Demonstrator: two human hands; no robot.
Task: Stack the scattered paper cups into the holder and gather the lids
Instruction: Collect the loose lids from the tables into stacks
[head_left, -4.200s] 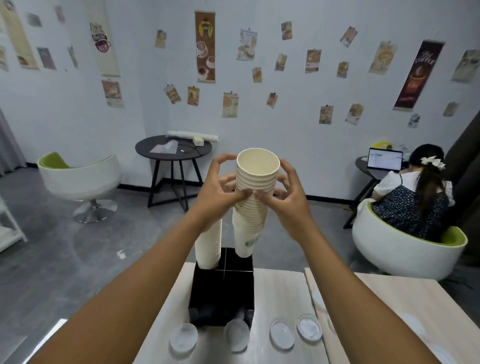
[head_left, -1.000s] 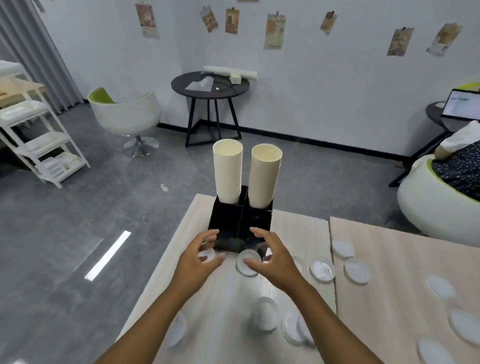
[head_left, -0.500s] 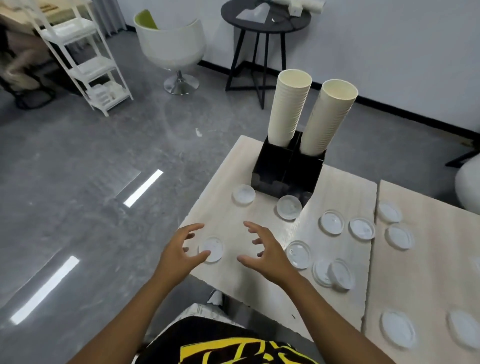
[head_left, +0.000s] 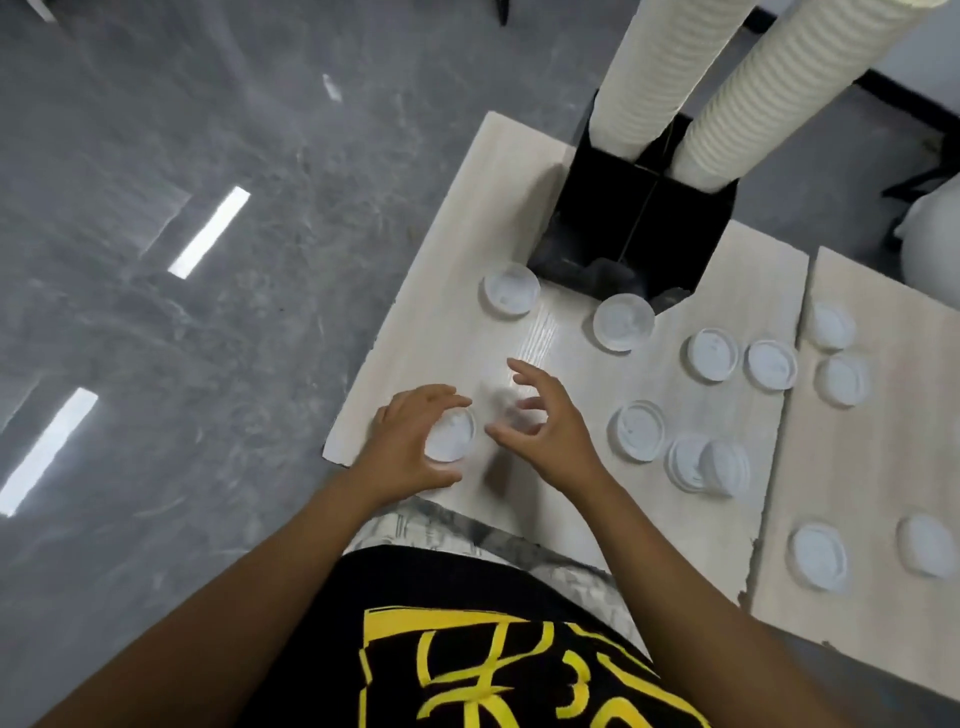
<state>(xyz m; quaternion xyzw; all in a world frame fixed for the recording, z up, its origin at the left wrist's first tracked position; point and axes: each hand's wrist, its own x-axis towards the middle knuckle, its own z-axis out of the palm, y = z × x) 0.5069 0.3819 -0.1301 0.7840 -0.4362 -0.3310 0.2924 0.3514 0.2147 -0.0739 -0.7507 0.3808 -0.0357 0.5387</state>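
Observation:
Two tall stacks of cream paper cups, the left stack (head_left: 654, 78) and the right stack (head_left: 769, 98), stand in a black holder (head_left: 613, 218) at the far end of the pale wooden table (head_left: 467, 208). Several white lids lie scattered flat on the table. My left hand (head_left: 410, 441) is curled round one lid (head_left: 449, 434) near the front left corner, fingers over its far rim and thumb at its near rim. My right hand (head_left: 545, 426) hovers just right of it, fingers loosely bent, holding nothing.
More lids lie close by: one lid (head_left: 511, 288) and another lid (head_left: 623, 322) in front of the holder, a lid (head_left: 641, 430) right of my right hand, and two overlapping lids (head_left: 711, 467). A second table (head_left: 857, 467) adjoining on the right carries several lids. Grey floor lies to the left.
Both hands left the cup stacks and came down to the near table edge. My view tilted down. My left hand moved onto the corner lid and closed round it.

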